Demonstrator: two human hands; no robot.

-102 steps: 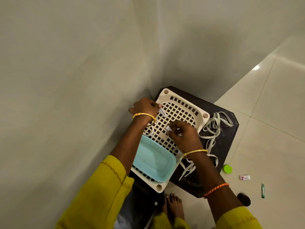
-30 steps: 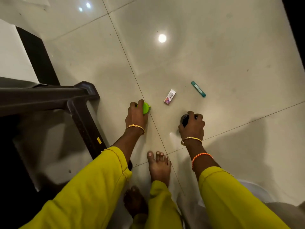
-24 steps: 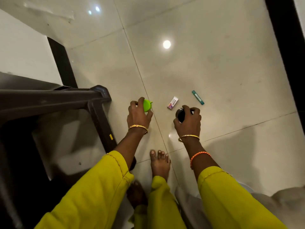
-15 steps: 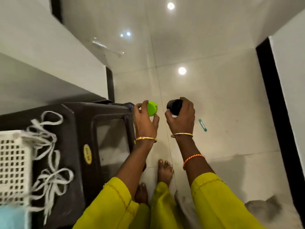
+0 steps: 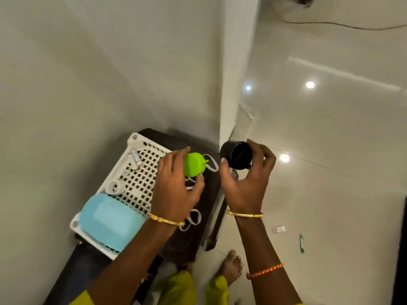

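Green cap [image 5: 195,164] and black cup [image 5: 236,155] are both held up in the air, one in each hand, just beside each other but not touching, over the right edge of a dark stool [image 5: 210,190].

At far left a blue tub [image 5: 108,221] lies on the near end of a white tray [image 5: 132,140] that sits on the stool, close to the wall. A small clear ring [image 5: 114,187] and a little white piece [image 5: 135,158] lie on the tray's grid.

The left hand [image 5: 174,190] grips the cap, fingers curled over its top and the thumb [image 5: 200,180] pressing from below. White strips [image 5: 193,219] loop on the stool under this hand and wrist.

The right hand [image 5: 246,190] holds the cup on its side, one flat end facing the camera. The thumb [image 5: 223,161] pinches its left wall and the fingers [image 5: 265,156] curl round its right side.

On the tiled floor [image 5: 330,172] below are a bare foot [image 5: 231,267], then a small white packet [image 5: 278,229], and to its right a green stick [image 5: 301,243], the two lying near each other.
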